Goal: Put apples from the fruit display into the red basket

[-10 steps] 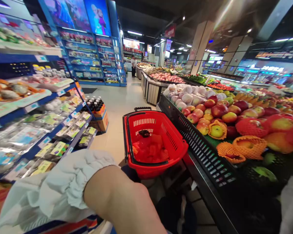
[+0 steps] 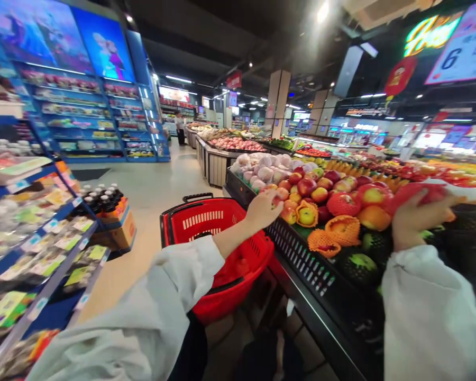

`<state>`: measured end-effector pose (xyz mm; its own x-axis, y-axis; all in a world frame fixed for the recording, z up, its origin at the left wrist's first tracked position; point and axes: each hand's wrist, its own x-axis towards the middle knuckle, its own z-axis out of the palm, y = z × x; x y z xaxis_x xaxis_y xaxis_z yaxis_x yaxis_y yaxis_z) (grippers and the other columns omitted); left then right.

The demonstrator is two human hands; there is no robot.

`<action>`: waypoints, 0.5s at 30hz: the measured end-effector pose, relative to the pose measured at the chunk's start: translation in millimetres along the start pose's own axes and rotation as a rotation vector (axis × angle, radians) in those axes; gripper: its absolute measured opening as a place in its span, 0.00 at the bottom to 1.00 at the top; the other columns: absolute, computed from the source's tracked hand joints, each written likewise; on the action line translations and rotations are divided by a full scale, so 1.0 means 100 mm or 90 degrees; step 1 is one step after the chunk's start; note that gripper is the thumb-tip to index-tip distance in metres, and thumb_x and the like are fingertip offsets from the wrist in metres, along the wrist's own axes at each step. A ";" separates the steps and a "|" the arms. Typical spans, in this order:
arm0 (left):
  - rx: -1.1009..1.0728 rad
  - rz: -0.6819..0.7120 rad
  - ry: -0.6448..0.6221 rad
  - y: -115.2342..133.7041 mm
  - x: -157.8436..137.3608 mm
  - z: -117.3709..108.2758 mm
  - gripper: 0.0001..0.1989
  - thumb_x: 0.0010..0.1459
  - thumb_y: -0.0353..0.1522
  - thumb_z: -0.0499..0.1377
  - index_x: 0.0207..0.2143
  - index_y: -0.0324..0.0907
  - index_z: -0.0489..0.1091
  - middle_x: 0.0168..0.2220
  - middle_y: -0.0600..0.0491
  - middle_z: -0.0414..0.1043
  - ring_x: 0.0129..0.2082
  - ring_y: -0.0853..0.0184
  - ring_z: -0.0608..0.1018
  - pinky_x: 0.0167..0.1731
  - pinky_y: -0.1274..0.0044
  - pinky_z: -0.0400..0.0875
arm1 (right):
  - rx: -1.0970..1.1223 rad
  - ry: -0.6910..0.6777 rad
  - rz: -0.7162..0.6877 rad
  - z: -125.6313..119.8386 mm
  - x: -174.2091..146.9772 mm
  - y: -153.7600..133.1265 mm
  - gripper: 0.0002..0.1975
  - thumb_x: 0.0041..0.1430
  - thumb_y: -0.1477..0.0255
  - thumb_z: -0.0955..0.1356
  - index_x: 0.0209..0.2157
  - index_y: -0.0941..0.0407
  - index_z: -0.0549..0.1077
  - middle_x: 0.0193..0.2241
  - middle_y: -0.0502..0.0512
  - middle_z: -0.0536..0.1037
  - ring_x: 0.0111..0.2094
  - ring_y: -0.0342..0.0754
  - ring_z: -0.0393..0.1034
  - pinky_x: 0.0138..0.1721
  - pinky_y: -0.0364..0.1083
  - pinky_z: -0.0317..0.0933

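Observation:
My left hand reaches across the red shopping basket to the near-left edge of the fruit display. Its fingers are bent round an apple, only partly visible. Farther right, my right hand lies over the fruit with fingers stretched out to the right, beside a fruit in red foam netting. Whether it grips that fruit is unclear. Just past the fingers is a whitish sheet, blurred. Loose apples and fruit in orange foam netting fill the space between my hands.
The display's black slatted side runs along my right. Packaged goods on shelves line the left, with a carton of dark bottles beyond. A person stands far down the aisle floor.
The view has turned right. My left hand has come into sight and reached out to the apple. My right hand has risen into view over the fruit.

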<state>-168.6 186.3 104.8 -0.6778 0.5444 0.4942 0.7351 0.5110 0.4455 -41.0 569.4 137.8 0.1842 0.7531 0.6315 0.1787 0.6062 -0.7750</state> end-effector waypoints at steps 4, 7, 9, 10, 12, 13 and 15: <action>0.047 -0.068 -0.118 -0.08 0.41 0.69 0.22 0.62 0.37 0.62 0.55 0.35 0.68 0.58 0.39 0.73 0.56 0.54 0.77 0.55 0.69 0.72 | -0.009 0.019 -0.039 0.03 -0.07 -0.04 0.18 0.65 0.83 0.67 0.56 0.66 0.68 0.53 0.80 0.75 0.57 0.61 0.73 0.58 0.57 0.60; 0.083 -0.086 -0.143 -0.04 0.50 1.03 0.36 0.56 0.41 0.68 0.61 0.33 0.63 0.59 0.35 0.71 0.57 0.45 0.76 0.56 0.63 0.71 | 0.016 0.051 -0.049 0.03 -0.10 -0.08 0.16 0.68 0.81 0.64 0.56 0.65 0.65 0.52 0.79 0.75 0.56 0.61 0.73 0.56 0.55 0.61; 0.092 -0.098 -0.143 0.02 0.52 1.12 0.42 0.51 0.39 0.71 0.63 0.31 0.61 0.58 0.33 0.70 0.56 0.42 0.77 0.55 0.61 0.71 | 0.020 0.069 -0.048 0.03 -0.10 -0.09 0.15 0.70 0.79 0.62 0.56 0.65 0.63 0.52 0.80 0.75 0.56 0.61 0.73 0.56 0.54 0.61; 0.091 -0.100 -0.141 0.05 0.53 1.14 0.43 0.49 0.37 0.72 0.63 0.30 0.61 0.58 0.32 0.69 0.55 0.41 0.77 0.54 0.61 0.72 | 0.020 0.075 -0.047 0.03 -0.10 -0.09 0.14 0.70 0.79 0.61 0.56 0.65 0.62 0.53 0.80 0.74 0.56 0.62 0.73 0.56 0.55 0.62; 0.079 -0.097 -0.131 0.08 0.53 1.13 0.41 0.47 0.33 0.73 0.62 0.31 0.63 0.57 0.34 0.70 0.54 0.41 0.78 0.52 0.62 0.73 | 0.021 0.081 -0.050 0.03 -0.11 -0.08 0.13 0.71 0.78 0.60 0.55 0.64 0.62 0.54 0.80 0.74 0.56 0.62 0.73 0.57 0.55 0.62; 0.068 -0.091 -0.123 0.09 0.52 1.12 0.40 0.46 0.31 0.73 0.61 0.33 0.65 0.57 0.35 0.70 0.53 0.42 0.78 0.51 0.63 0.73 | 0.021 0.081 -0.053 0.03 -0.12 -0.07 0.13 0.71 0.78 0.60 0.55 0.63 0.62 0.54 0.78 0.74 0.56 0.61 0.73 0.57 0.55 0.63; 0.035 -0.083 -0.091 0.09 0.48 1.10 0.37 0.47 0.29 0.72 0.59 0.36 0.67 0.57 0.37 0.70 0.53 0.44 0.78 0.49 0.64 0.73 | 0.034 0.081 -0.055 0.05 -0.12 -0.04 0.14 0.70 0.77 0.62 0.55 0.61 0.61 0.54 0.75 0.74 0.56 0.60 0.73 0.57 0.55 0.64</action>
<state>-195.8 289.8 50.3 -0.7643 0.5581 0.3230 0.6426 0.6167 0.4547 -48.6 558.9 133.5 0.2917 0.6613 0.6911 0.1481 0.6826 -0.7157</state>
